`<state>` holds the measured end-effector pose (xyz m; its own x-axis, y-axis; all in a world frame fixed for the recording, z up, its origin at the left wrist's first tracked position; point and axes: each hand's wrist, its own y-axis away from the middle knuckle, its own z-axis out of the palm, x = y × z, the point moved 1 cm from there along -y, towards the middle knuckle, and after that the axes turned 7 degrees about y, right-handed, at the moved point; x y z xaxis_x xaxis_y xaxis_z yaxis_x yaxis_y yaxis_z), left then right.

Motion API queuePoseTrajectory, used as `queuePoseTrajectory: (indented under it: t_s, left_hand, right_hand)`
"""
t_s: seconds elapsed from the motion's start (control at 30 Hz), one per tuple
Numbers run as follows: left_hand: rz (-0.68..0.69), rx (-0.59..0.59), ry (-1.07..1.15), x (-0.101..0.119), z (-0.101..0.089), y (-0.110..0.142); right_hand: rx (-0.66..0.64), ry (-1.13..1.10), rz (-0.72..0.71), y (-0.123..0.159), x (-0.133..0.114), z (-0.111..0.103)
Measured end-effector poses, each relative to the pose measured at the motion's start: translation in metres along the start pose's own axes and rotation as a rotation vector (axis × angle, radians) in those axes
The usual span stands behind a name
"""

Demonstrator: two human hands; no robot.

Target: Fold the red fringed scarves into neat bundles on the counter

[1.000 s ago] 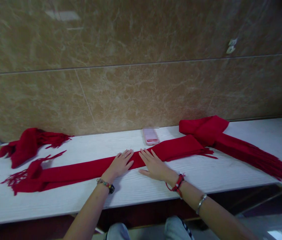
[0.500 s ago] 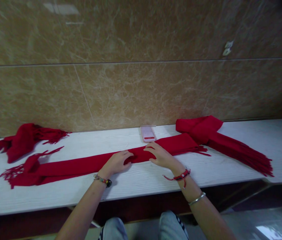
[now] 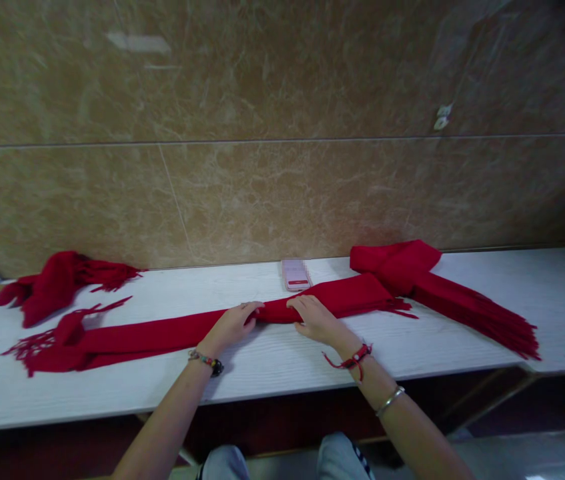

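A long red scarf (image 3: 157, 335) lies folded lengthwise across the white table, with fringe at both ends. Near its middle, my left hand (image 3: 232, 327) grips the cloth, fingers curled over the far edge and thumb on the near side. A short way to the right, my right hand (image 3: 317, 322) closes on the same scarf in a similar pinch. Between the two hands the cloth is gathered narrower than at its ends. The left end is bunched, and the right end lies flat with its fringe beside another red scarf.
The second red scarf (image 3: 462, 301) lies crossed over itself at right. A crumpled red fringed piece (image 3: 55, 283) sits at far left. Behind my hands is a phone (image 3: 295, 275). The white table (image 3: 112, 393) runs along a brown marbled wall (image 3: 262, 200).
My fingers have closed further on the scarf, and the cloth between my hands is now narrower. The whole view has tilted up slightly.
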<state>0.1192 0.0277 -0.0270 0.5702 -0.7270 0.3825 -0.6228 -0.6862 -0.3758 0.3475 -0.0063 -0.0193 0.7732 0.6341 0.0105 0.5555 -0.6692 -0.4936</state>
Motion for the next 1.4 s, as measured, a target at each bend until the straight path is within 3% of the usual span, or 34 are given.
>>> queuePoseTrajectory:
  t_s: [0.2,0.4,0.57,0.77,1.07,1.2,1.3,1.4]
  left_hand:
    - [-0.033,0.015,0.037,0.000,0.001,0.001]
    - [0.119,-0.032,-0.250,0.031,0.003,-0.005]
    - [0.113,-0.040,-0.393,0.031,0.010,-0.008]
    - [0.161,-0.037,-0.355,0.026,0.009,-0.005]
    - [0.096,-0.050,-0.345,0.029,0.007,-0.006]
    - [0.082,-0.067,-0.228,0.032,0.005,-0.005]
    - [0.102,-0.132,-0.135,0.030,0.005,-0.004]
    - [0.033,-0.216,-0.156,0.025,0.007,-0.002]
  right_hand:
    - [-0.007,0.124,0.023,-0.007,-0.009,0.009]
    - [0.020,0.056,0.082,-0.006,-0.005,0.017]
    - [0.023,0.084,0.090,-0.007,-0.003,0.016]
    - [0.033,0.152,0.037,-0.012,-0.011,0.015]
    - [0.001,0.176,0.016,-0.012,-0.016,0.020]
    - [-0.007,0.184,0.015,-0.012,-0.017,0.016]
    - [-0.026,0.199,-0.036,-0.011,-0.018,0.013]
    - [-0.066,0.191,-0.068,-0.009,-0.016,0.014]
